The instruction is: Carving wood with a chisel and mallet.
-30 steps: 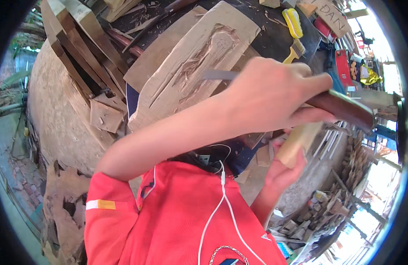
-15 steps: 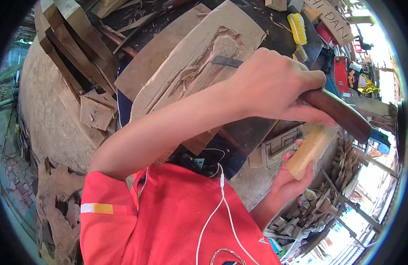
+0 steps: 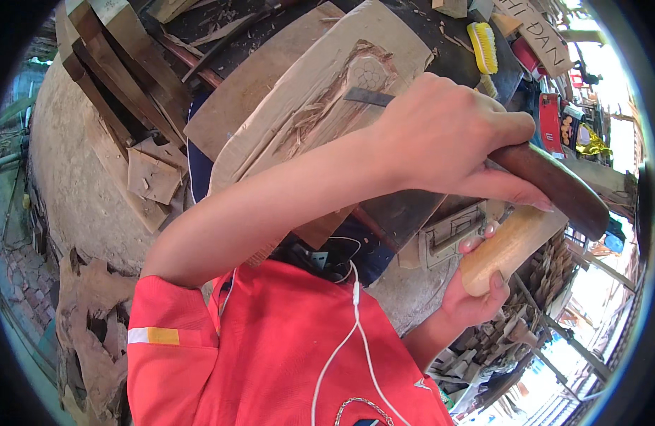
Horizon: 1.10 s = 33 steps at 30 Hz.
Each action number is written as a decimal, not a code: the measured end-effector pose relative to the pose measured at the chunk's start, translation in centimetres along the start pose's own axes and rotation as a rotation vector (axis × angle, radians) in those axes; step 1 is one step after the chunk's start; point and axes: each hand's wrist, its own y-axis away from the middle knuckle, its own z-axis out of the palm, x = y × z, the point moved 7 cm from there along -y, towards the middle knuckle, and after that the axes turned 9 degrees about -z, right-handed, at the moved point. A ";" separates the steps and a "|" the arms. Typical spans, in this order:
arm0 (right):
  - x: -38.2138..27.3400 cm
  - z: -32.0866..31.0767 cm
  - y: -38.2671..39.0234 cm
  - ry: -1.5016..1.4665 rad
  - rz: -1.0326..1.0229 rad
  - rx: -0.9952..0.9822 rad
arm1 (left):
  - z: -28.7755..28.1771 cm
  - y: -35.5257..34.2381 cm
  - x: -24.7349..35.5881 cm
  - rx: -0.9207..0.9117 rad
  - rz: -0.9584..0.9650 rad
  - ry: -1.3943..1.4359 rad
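My left hand [image 3: 455, 135] reaches across from the left, closed round a chisel. The chisel's flat steel blade [image 3: 369, 96] juts out past the hand over a pale wooden panel [image 3: 292, 92], and its thick dark wooden handle [image 3: 554, 184] sticks out to the right. Loose shavings lie in the panel's carved groove, near a rounded petal-like pattern. Lower right, my right hand [image 3: 473, 295] grips a pale wooden block [image 3: 501, 252] with a rounded lower end. The block's upper end lies by my left thumb; I cannot tell whether they touch.
A yellow brush [image 3: 483, 46] lies at the far right of the dark worktop. Curved wooden legs [image 3: 111, 78] stand at the left. Wood scraps [image 3: 476, 348] are piled at the lower right. A white earphone cable [image 3: 357, 305] hangs down my red shirt.
My left hand and the chisel have shifted slightly right. My right hand has moved a little right and down with the block, which is turned slightly.
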 end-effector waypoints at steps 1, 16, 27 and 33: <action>0.0 0.2 -0.1 0.003 0.001 -0.005 | 0.0 0.0 -0.1 0.009 -0.016 -0.010; 0.6 0.6 -0.1 -0.050 0.053 -0.023 | -0.1 -0.1 -0.3 0.050 -0.001 -0.032; -7.1 -3.8 -2.3 0.231 -0.211 0.165 | -1.2 -0.1 -0.3 0.151 0.059 0.116; -19.8 -2.4 -4.1 0.046 -1.118 0.184 | -2.2 0.1 -0.4 0.220 0.080 0.133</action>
